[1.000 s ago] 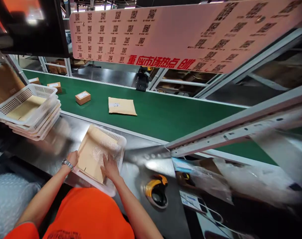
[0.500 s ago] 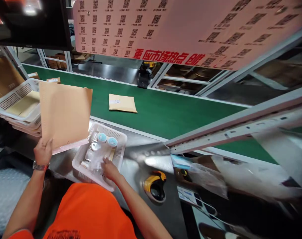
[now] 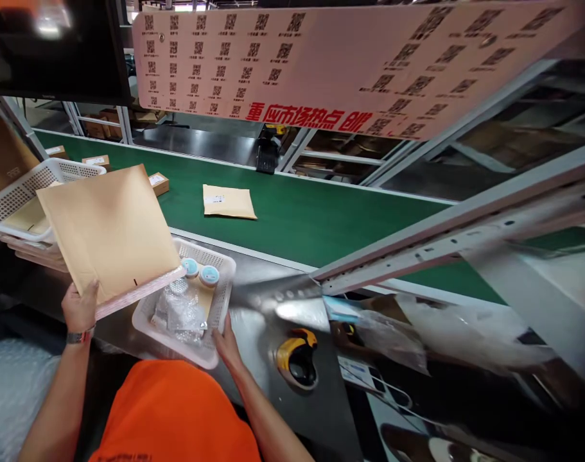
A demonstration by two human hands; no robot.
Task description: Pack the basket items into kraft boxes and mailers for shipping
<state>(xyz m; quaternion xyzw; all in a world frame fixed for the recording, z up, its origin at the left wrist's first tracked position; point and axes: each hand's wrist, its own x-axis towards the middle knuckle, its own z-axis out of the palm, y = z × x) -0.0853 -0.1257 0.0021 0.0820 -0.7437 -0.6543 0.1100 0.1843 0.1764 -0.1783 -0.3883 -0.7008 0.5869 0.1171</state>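
Far left of the shallow white perforated plastic basket (image 3: 176, 348), a stack of similar white baskets (image 3: 13, 200) stands, partly hidden by the large flat tan paper envelope (image 3: 110, 237). The left hand (image 3: 80, 312) has this envelope clamped at its lower left corner, thumb across the front face; a second ago it lay over the basket, and now it hangs tilted to the left of it, its pale lower strip ending just over the basket's left side. Lifting it away has bared what the basket holds, which I take to mean that both the envelope and the contents can now be handled separately. Inside the basket, crumpled clear bubble wrap (image 3: 180, 316) fills the front, with two round tubs with pale blue lids (image 3: 209, 276) behind it. The right hand (image 3: 228, 346), which was in among the bubble wrap half a second ago, is now at the basket's right wall near the front, seemingly steadying it; whether its grip is closed on the rim I cannot tell. Beyond the basket, a labelled tan mailer (image 3: 229, 202) lies flat on the green belt (image 3: 321, 224). Right of the basket, on the grey metal counter (image 3: 253, 340), sits a yellow-and-black device (image 3: 296, 359), untouched.
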